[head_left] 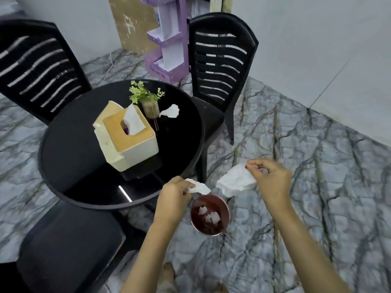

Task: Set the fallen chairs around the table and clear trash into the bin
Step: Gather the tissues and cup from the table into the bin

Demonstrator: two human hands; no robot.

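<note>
Saw a cream rectangular plastic tissue box with a tan wooden lid (pixel 129 142), with one white sheet (pixel 132 121) standing up from the slot in that lid. Found a small green artificial plant in a burlap-wrapped pot (pixel 150 107) upright just beyond the box, close to its far corner. Noted a tiered purple and white cardboard display stand (pixel 169 39) farther back, with a brown cardboard sheet (pixel 132 24) leaning on the wall just behind it to the left. Spotted a thin white cable (pixel 110 60) trailing over the grey veined marble floor (pixel 296 187) near the cardboard's foot. Took in plain pale walls (pixel 317 39) at the back and right.
</note>
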